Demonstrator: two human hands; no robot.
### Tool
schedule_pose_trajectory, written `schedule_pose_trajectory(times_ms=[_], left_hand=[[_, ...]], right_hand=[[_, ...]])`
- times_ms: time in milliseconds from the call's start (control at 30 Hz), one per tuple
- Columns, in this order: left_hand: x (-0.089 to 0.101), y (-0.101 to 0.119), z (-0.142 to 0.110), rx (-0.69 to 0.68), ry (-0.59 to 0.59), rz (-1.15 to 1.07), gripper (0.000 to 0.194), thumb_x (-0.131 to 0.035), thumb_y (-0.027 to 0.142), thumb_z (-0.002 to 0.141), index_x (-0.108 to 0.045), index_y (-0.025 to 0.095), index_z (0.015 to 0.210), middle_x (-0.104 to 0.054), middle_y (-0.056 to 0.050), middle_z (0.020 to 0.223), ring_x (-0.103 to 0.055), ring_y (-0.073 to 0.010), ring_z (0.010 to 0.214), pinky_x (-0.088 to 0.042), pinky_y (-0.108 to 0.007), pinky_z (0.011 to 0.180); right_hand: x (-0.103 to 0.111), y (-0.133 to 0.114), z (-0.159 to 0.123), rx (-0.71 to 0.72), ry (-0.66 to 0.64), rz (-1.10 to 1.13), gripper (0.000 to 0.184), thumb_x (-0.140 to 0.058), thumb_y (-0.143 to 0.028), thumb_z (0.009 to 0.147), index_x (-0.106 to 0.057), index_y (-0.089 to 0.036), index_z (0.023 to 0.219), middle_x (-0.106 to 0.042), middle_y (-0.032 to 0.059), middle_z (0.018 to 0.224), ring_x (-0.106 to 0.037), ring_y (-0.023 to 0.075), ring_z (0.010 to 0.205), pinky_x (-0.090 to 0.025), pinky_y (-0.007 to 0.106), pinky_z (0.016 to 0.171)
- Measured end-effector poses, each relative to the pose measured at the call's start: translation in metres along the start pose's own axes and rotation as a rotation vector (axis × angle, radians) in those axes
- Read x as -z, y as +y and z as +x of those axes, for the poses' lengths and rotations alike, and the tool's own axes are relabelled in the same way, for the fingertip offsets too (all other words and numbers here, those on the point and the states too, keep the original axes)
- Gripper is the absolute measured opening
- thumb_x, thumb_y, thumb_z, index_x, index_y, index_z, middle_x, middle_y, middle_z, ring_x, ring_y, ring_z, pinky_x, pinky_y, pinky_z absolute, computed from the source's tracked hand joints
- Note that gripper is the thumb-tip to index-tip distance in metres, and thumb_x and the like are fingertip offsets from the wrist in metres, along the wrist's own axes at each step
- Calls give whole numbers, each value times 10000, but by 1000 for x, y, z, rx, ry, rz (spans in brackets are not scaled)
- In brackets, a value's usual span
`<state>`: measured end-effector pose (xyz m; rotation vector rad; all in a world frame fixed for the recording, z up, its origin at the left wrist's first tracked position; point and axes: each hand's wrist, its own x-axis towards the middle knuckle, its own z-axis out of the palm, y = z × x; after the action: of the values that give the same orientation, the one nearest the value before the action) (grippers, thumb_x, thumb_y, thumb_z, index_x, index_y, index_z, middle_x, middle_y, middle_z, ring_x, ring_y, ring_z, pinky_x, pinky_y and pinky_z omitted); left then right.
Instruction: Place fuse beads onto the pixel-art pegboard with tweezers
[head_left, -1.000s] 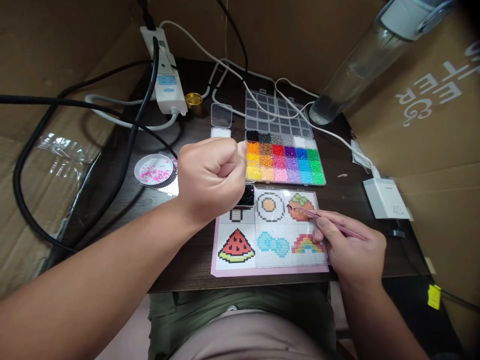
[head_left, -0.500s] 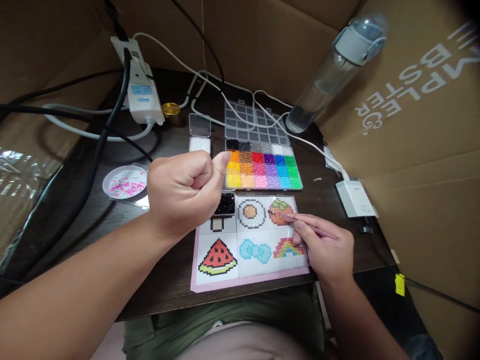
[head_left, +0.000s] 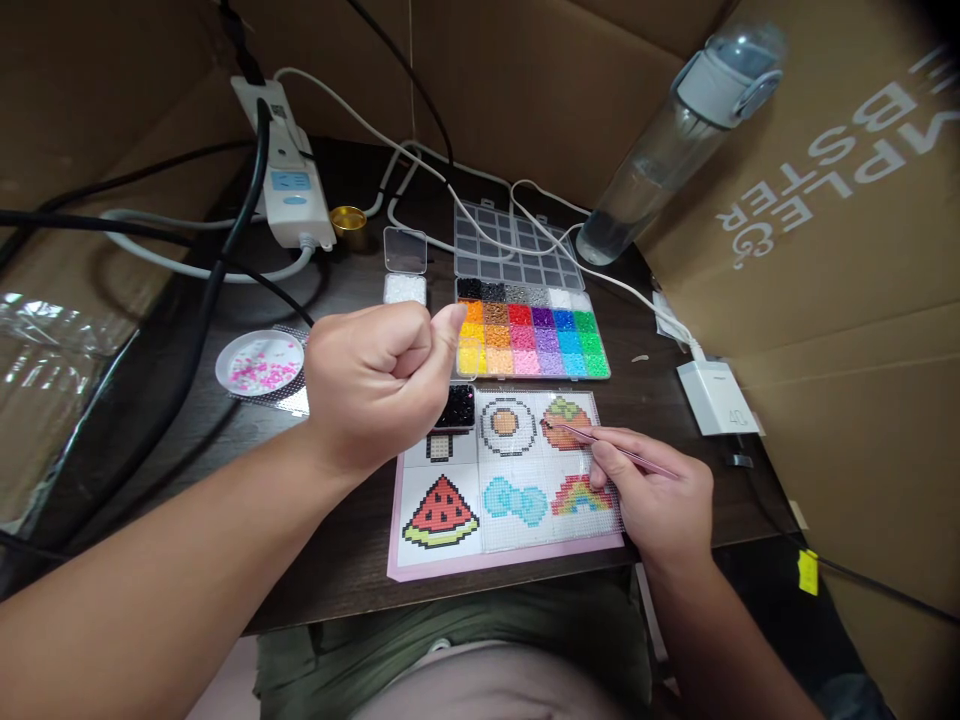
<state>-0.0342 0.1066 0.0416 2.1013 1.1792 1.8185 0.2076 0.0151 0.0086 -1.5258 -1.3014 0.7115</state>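
Note:
My right hand (head_left: 664, 490) is closed on slim pink tweezers (head_left: 641, 460), held slantwise with the points down on the orange persimmon pattern (head_left: 568, 408). A few dark beads lie near the points at its left edge. That pattern shows through a clear pegboard (head_left: 517, 540) lying on the pattern sheet (head_left: 416, 555). My left hand (head_left: 379, 380) is a fist raised over the table, thumb against the curled fingers; I see nothing in it. Behind the fist, partly hidden, an open box of black beads (head_left: 459, 408) overlaps the sheet's top edge.
A sorted bead case (head_left: 517, 340) lies open behind the sheet. At left is a white dish (head_left: 259, 378) with pink and white beads. Around the back are a small box of white beads (head_left: 405, 288), a power strip (head_left: 292, 190), a bottle (head_left: 637, 180), cables and a charger (head_left: 712, 395).
The whole view has shifted slightly, so everything sits a little further right. Both hands keep nearly the same pose, and the tweezer points stay at the persimmon pattern.

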Motion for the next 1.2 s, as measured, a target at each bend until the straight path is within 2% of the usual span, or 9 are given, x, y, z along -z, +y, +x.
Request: schedule_pose_trajectory(times_ms=[300,567,867,1200], left_hand=[[0,1,0,-3,2,11,575,-634,138,906,-166,184,576,-144,55,539,-156,-87,468,-142,-324,415],[0,0,0,-11,-7,-26,577,-660,103,873,-172,181,575,-154,59,549,-159,-77,471,-138,-318,426],[0,0,0,-17,-23,-73,574,-655,89,871,-169,184,580,-159,62,543,-163,-74,465,-137,-310,428],[0,-1,-1,2,-23,-79,583,-642,150,910,-162,188,581,-155,58,547,-164,-78,459,-141,-316,429]], right_hand=[[1,1,-1,1,5,29,134,-718,-192,829,-821,-187,915,-763,57,790,-592,94,477,-529,240,450],[2,3,-3,16,18,15,126,-723,-169,828,-822,-209,895,-688,-5,592,-596,94,469,-511,203,437],[4,6,-5,8,34,-37,135,-738,-182,833,-816,-216,938,-656,-28,556,-589,87,482,-508,194,470],[3,9,-6,10,29,39,124,-727,-193,846,-812,-211,935,-662,-15,571,-589,102,484,-496,212,446]])
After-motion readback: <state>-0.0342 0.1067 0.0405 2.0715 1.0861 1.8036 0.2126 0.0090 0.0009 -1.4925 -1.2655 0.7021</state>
